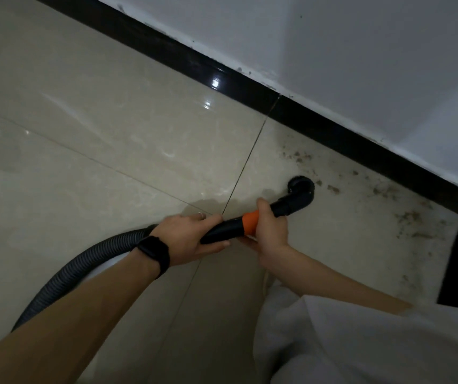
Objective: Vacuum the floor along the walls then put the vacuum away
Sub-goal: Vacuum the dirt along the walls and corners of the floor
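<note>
1. Left hand clamped round the black wand, right hand gripping its orange collar.
2. Brush nozzle down on the tile near the baseboard, grit just right of it.
3. Might scatter grit if shoved too fast lol.

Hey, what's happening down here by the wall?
A person is vacuuming the tiled floor beside the black skirting board. Their left hand holds the black wand where the grey hose joins it, and their right hand grips it by the orange collar. The round brush head rests on the tile, with specks of dirt lying towards the corner.
</note>
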